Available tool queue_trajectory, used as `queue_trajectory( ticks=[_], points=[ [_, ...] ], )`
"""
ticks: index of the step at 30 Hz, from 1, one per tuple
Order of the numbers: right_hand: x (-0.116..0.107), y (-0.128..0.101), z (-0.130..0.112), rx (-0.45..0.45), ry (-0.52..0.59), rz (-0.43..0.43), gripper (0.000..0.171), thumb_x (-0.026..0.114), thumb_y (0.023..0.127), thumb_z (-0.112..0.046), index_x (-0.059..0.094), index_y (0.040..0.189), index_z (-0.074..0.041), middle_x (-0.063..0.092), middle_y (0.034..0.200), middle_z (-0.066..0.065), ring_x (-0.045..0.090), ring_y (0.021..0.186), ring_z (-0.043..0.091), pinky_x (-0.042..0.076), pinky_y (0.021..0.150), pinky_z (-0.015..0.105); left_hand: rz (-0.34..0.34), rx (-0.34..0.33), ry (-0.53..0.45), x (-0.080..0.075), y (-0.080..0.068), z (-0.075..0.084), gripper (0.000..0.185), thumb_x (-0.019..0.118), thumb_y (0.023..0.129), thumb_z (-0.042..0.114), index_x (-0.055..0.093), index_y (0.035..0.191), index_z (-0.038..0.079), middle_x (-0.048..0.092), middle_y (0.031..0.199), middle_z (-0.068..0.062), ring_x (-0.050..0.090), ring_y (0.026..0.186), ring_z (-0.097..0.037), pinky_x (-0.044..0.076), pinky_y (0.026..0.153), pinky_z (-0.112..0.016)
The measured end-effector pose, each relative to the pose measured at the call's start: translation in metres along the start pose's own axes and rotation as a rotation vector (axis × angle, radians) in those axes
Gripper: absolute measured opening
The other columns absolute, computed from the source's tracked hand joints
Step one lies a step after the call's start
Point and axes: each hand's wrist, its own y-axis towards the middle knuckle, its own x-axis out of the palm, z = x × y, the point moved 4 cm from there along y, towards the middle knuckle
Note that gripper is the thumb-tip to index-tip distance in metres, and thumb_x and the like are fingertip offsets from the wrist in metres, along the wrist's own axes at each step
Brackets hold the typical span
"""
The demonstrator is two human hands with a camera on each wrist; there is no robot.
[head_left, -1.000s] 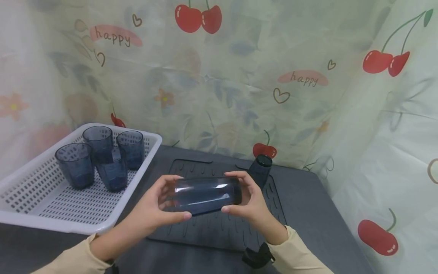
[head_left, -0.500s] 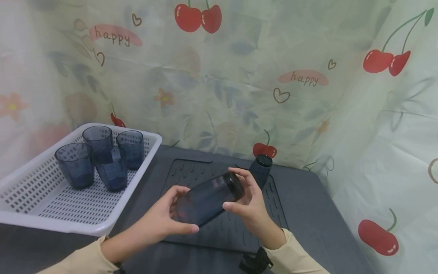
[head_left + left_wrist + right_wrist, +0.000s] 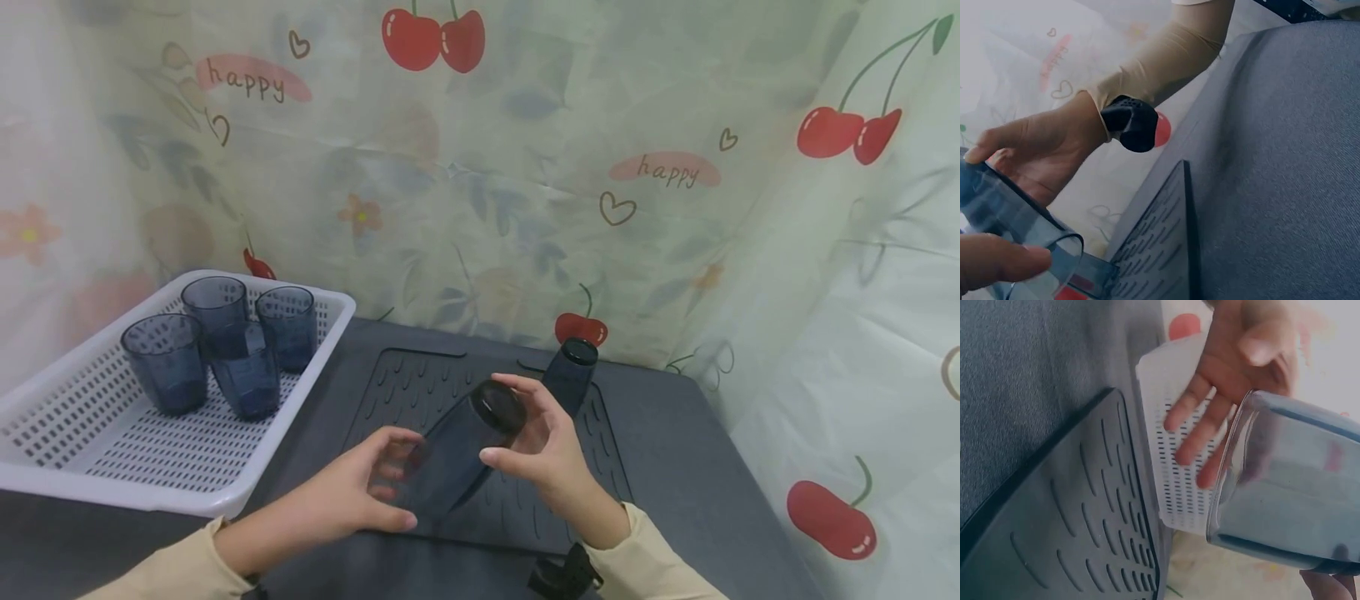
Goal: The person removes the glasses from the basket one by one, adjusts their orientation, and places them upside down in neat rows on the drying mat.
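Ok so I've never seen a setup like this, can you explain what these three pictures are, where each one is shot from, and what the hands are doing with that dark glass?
There is no machine here: a person wears three cameras. The wide picture comes from one on the head, looking down at the work; the two close ones come from cameras strapped to each wrist.

The left hand and right hand hold a smoky blue tumbler between them, tilted, its base up toward the right hand, above a dark ribbed drying mat on a grey table. Another tumbler stands upside down at the mat's far edge. To the left, a white slotted basket holds four more tumblers, upright. A cherry-print curtain hangs behind.
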Motion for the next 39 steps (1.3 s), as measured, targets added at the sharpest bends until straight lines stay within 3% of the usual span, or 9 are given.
queue_trajectory(
  ticks=[4,9,14,22,29,39],
  points=[
    [-0.004,0.001,0.001,0.031,-0.031,0.027,0.069,0.076,0.079,-0.001,0.043,0.140,-0.007,0.052,0.132,0.005,0.057,0.118,0.017,0.056,0.073,0.027,-0.039,-0.058,0.033,-0.001,0.000,-0.013,0.074,0.078,0.074,0.003,0.039,0.137,-0.002,0.051,0.130,-0.023,0.058,0.111,-0.036,0.052,0.088,-0.050],
    [-0.007,0.003,0.002,0.029,-0.078,0.034,0.070,0.076,0.079,-0.001,0.043,0.140,-0.005,0.052,0.132,0.006,0.059,0.115,0.017,0.056,0.075,0.027,-0.165,-0.117,0.016,0.001,-0.001,-0.028,0.055,0.075,0.073,-0.003,0.051,0.123,-0.005,0.061,0.113,-0.016,0.063,0.100,-0.030,0.055,0.082,-0.043],
    [-0.009,0.006,0.002,0.033,-0.112,0.035,0.072,0.077,0.079,-0.002,0.042,0.142,-0.006,0.053,0.132,0.005,0.060,0.113,0.015,0.054,0.070,0.025,-0.269,-0.107,-0.019,0.007,-0.003,-0.028,0.039,0.072,0.077,-0.002,0.057,0.113,-0.005,0.063,0.101,-0.012,0.064,0.092,-0.024,0.055,0.081,-0.037],
    [-0.015,0.015,0.001,0.050,-0.184,0.058,0.074,0.077,0.078,-0.001,0.042,0.143,-0.008,0.055,0.131,0.004,0.061,0.110,0.016,0.055,0.073,0.026,-0.394,-0.058,0.010,0.013,-0.008,-0.024,0.034,0.066,0.086,0.008,0.059,0.117,-0.004,0.065,0.099,-0.008,0.063,0.089,-0.016,0.051,0.076,-0.022],
    [-0.023,0.025,0.001,0.096,-0.287,0.111,0.075,0.079,0.077,-0.001,0.045,0.142,-0.015,0.055,0.133,0.009,0.063,0.104,0.016,0.055,0.076,0.027,-0.441,-0.063,0.020,0.015,-0.010,-0.023,0.034,0.065,0.088,0.011,0.060,0.120,-0.002,0.066,0.100,-0.006,0.063,0.089,-0.012,0.049,0.076,-0.019],
    [-0.036,0.046,0.001,0.136,-0.367,0.192,0.071,0.080,0.077,-0.006,0.049,0.138,-0.026,0.055,0.132,0.005,0.062,0.110,0.017,0.055,0.083,0.029,-0.484,-0.058,0.011,0.017,-0.010,-0.022,0.035,0.063,0.090,0.011,0.058,0.122,-0.003,0.066,0.104,-0.009,0.064,0.091,-0.010,0.050,0.078,-0.018]
  ],
)
